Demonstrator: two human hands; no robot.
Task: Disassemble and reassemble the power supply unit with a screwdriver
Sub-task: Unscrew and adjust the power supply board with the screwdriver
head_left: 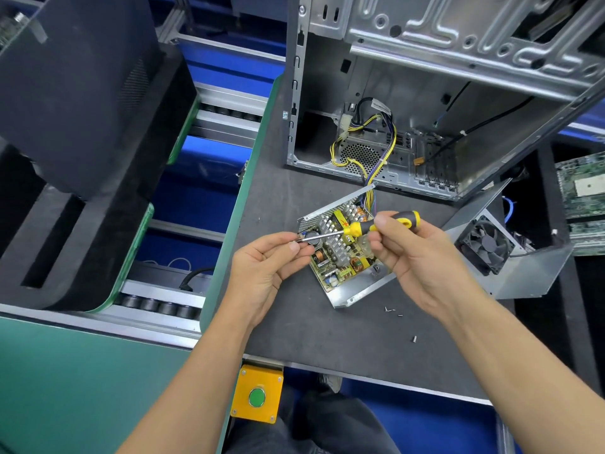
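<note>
Right hand: my right hand (413,253) grips the yellow-and-black handled screwdriver (360,227) by its handle, shaft pointing left.
Left hand: my left hand (265,264) pinches the shaft tip between thumb and fingers.
Power supply: I see the opened metal power supply unit with its exposed circuit board (340,253) on the dark grey work mat (327,332), under the screwdriver.
Cover: the grey metal lid with a black fan (491,245) lies right of it.
Screws: small loose screws (393,311) rest on the mat nearby.
Case: the open silver computer case (425,77) stands behind.

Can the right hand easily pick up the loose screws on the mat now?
Probably not at once: the right hand grips the screwdriver. The screws lie uncovered on the mat, just below it.
</note>
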